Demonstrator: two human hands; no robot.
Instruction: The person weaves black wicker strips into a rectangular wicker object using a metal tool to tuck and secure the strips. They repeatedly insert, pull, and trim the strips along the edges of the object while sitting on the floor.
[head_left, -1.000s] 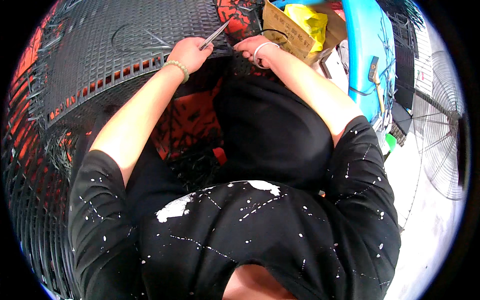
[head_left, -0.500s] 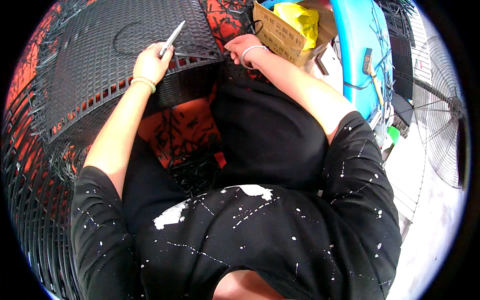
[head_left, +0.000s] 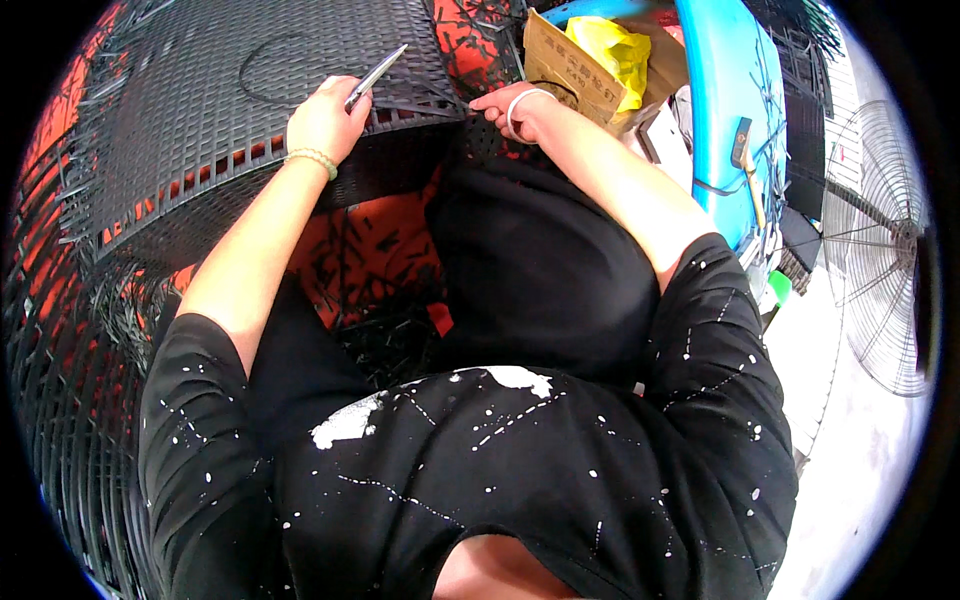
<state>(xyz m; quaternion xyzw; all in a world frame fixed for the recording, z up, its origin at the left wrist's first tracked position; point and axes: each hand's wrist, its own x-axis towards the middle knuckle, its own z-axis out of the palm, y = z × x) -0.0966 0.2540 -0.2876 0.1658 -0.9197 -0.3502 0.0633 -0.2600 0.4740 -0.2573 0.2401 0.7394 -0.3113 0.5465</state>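
My left hand (head_left: 325, 125) is closed around a slim, pointed silver tool (head_left: 380, 75), its tip aimed up and to the right; the kind of tool is unclear. That hand rests by the front edge of a black woven wicker panel (head_left: 190, 110), made of flat plastic strips. Beside the panel's right corner, my right hand (head_left: 510, 108) has thumb and fingers pinched together. Whatever lies between those fingertips is too small to make out. A loose black strip (head_left: 243, 75) curves over the weave left of the tool.
Strip offcuts litter the red floor (head_left: 375, 250). Right of my right hand stands a cardboard box (head_left: 570, 75) with a yellow plastic bag (head_left: 625, 60). Past it is a blue plastic tub (head_left: 715, 110), with a hammer (head_left: 745, 160) against it. A wire fan (head_left: 870, 240) stands far right.
My left hand and the silver tool have shifted right along the panel's edge. My right hand appears slightly further right and lower, by the corner. The whole view has also shifted a little.
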